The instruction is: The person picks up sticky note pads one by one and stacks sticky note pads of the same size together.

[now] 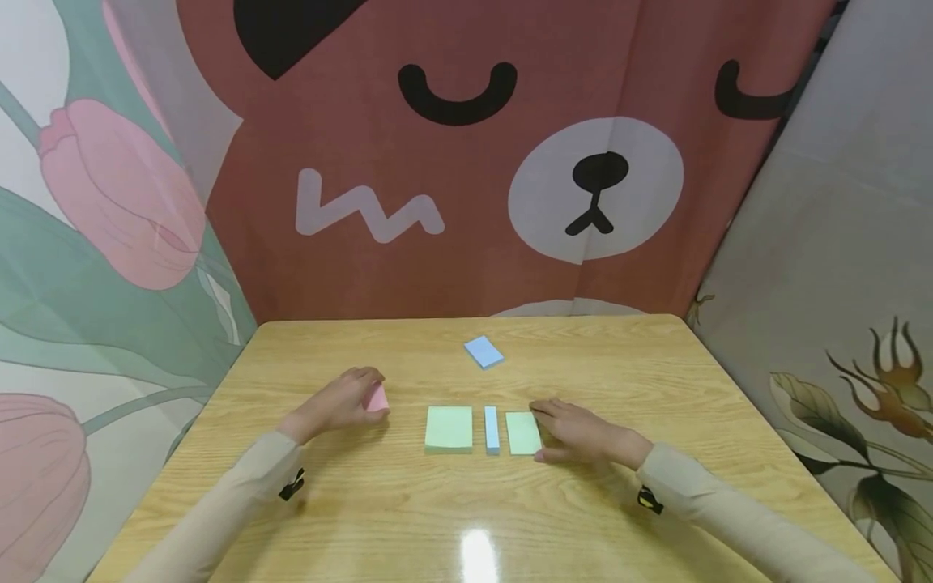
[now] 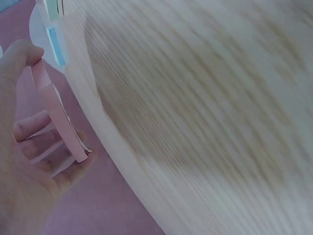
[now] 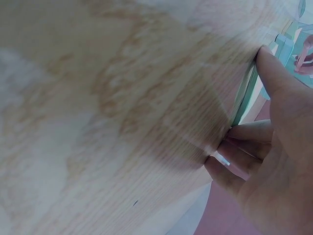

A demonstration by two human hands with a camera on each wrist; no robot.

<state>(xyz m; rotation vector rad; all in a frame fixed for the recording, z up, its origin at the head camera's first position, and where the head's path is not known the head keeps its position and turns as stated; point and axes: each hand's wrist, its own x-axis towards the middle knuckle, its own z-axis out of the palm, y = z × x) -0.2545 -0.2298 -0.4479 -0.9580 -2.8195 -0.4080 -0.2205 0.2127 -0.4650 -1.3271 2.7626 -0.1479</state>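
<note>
My left hand (image 1: 342, 401) holds a pink sticky note pad (image 1: 376, 398) at the left. In the left wrist view, the pad (image 2: 58, 115) stands on edge between thumb and fingers. My right hand (image 1: 579, 431) grips a small green sticky note pad (image 1: 522, 433) by its right side, thumb at the near corner and fingertips at the far one. That pad (image 3: 244, 95) lies flat on the table. Left of it, in a row, are a narrow blue sticky note pad (image 1: 492, 427) and a larger green sticky note pad (image 1: 449, 427), slightly apart.
Another blue sticky note pad (image 1: 484, 352) lies at an angle farther back on the wooden table (image 1: 408, 518). Behind the table hangs a printed bear cloth (image 1: 466, 267), with patterned cloths at both sides.
</note>
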